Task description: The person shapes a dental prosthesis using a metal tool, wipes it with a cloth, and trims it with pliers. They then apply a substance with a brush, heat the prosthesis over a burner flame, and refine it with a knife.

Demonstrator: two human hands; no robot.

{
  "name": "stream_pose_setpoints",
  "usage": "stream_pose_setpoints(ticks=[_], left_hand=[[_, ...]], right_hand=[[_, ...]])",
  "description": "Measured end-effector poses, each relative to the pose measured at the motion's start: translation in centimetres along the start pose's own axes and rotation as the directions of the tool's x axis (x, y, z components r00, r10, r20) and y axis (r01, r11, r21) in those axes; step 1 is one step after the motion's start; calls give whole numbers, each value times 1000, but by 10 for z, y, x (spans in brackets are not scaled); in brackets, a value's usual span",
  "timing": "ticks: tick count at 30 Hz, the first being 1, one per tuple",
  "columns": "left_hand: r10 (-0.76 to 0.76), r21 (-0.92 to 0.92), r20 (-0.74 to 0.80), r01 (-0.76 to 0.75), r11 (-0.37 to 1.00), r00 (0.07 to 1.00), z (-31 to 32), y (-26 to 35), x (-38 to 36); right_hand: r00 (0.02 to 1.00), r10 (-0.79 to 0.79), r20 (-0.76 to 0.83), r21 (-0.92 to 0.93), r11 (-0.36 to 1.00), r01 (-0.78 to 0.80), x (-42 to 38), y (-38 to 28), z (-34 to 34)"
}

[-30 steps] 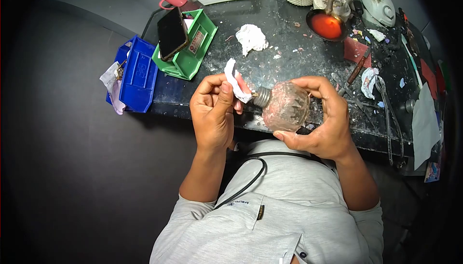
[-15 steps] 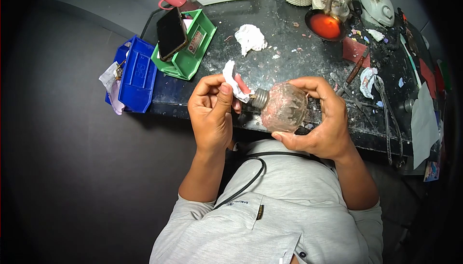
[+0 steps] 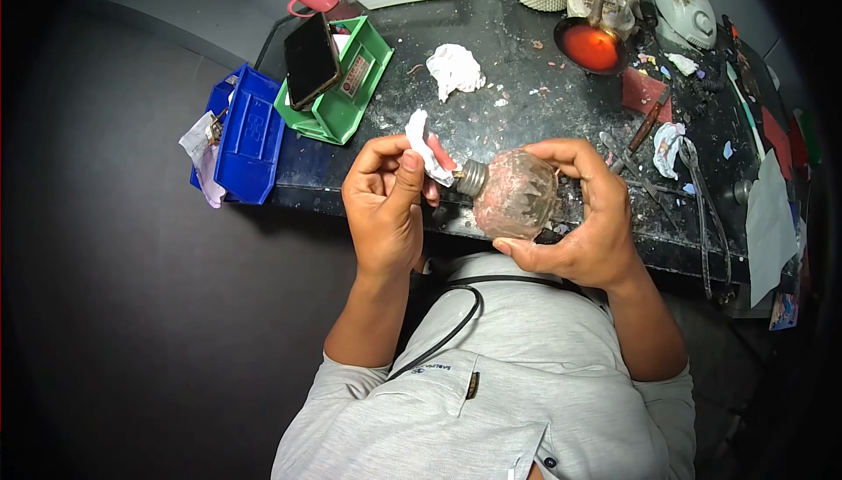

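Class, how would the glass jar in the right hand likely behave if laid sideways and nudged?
The glass jar would probably roll, given its rounded body, perhaps unevenly because of its ridges. Its clear walls suggest something rigid and breakable.

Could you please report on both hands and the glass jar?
Right hand: gripping glass jar, neck pointing left. Left hand: pinching white-and-pink piece beside the neck. White lump beyond, apart from both hands.
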State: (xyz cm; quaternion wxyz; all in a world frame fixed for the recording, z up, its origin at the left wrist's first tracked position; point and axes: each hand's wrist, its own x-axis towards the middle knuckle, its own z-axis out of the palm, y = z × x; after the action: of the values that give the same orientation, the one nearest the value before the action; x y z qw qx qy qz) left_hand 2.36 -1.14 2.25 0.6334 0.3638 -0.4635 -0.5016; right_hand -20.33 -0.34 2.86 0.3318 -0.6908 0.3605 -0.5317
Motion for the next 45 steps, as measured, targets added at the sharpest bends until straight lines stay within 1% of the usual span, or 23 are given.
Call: stream_pose_setpoints(ticks=[3, 8, 10, 12, 13, 14, 15, 16, 18, 20, 22, 24, 26, 30, 32, 34, 35, 36, 38, 39, 41, 42, 45], left_hand=[[-18, -55, -47, 15, 998, 999, 3, 1, 0], [-22, -91, -37, 19, 996, 999, 2, 3, 0], [-31, -111, -36, 27, 993, 999, 2, 5, 1], [-101, -187, -4, 99, 977, 995, 2, 9, 1], [-97, -190, -5, 95, 977, 995, 1, 10, 1], [-133, -227, 8, 131, 965, 991, 1, 11, 1], [-168, -265, 24, 168, 950, 986, 0, 12, 1], [-164, -269, 24, 164, 949, 986, -1, 13, 1], [-164, -311, 65, 176, 934, 984, -5, 12, 1], [-164, -317, 58, 174, 932, 985, -7, 13, 1], [-149, -329, 67, 163, 930, 987, -8, 11, 1], [-142, -332, 65, 155, 931, 988, -10, 10, 2], [-158, -339, 73, 173, 925, 985, -9, 9, 2], [-166, -344, 115, 196, 918, 979, -8, 4, 2], [-171, -355, 119, 203, 913, 978, -7, 1, 1], [-170, -344, 143, 210, 915, 975, -3, -1, 0], [-188, -335, 127, 220, 916, 974, -2, -2, 0], [-186, -342, 116, 215, 915, 976, -1, -3, -1], [-211, -365, 169, 260, 894, 963, 0, -4, -1], [-213, -378, 197, 275, 884, 957, 0, -5, -1], [-197, -371, 239, 277, 886, 951, 0, -6, -1], [-197, -365, 253, 282, 887, 947, 0, -5, -2], [-186, -374, 269, 281, 884, 945, 2, -3, -5]], right_hand=[[1000, -1, -4, -3, 1000, 1, 0, 0, 0], [999, 43, 2, -8, 999, -43, -1, -2, -1], [998, 51, -40, -19, 998, -51, -1, -3, 0], [995, 73, -63, -37, 996, -76, -2, -1, -1], [991, 96, -88, -54, 993, -101, -1, 0, 0], [992, 92, -86, -57, 994, -97, -1, 0, 0], [992, 60, -114, -160, 984, -78, -1, 0, 1], [990, 25, -138, -263, 963, -61, -1, 0, 2], [988, 40, -149, -282, 956, -81, -5, -1, 4], [985, 58, -162, -316, 943, -108, -7, -1, 5], [985, -100, -138, -567, 823, 4, -8, -1, 3], [989, -54, -136, -624, 780, -44, -8, 2, 0], [992, -28, -122, -734, 675, -71, -7, -3, -4], [996, 15, -84, -760, 646, -74, -11, -11, -21], [982, 46, -183, -730, 662, -167, -12, -16, -41], [962, 48, -268, -736, 635, -236, -9, -20, -62], [957, 26, -288, -735, 635, -238, -7, -18, -71], [949, 115, -295, -730, 613, -301, -3, -21, -76], [935, 249, -253, -715, 603, -354, 6, -16, -83], [938, 248, -244, -714, 609, -346, 10, -11, -83], [954, 219, -207, -795, 531, -294, 16, 0, -81], [956, 218, -194, -796, 535, -284, 18, 5, -80], [970, 175, -171, -838, 492, -237, 23, 11, -77]])
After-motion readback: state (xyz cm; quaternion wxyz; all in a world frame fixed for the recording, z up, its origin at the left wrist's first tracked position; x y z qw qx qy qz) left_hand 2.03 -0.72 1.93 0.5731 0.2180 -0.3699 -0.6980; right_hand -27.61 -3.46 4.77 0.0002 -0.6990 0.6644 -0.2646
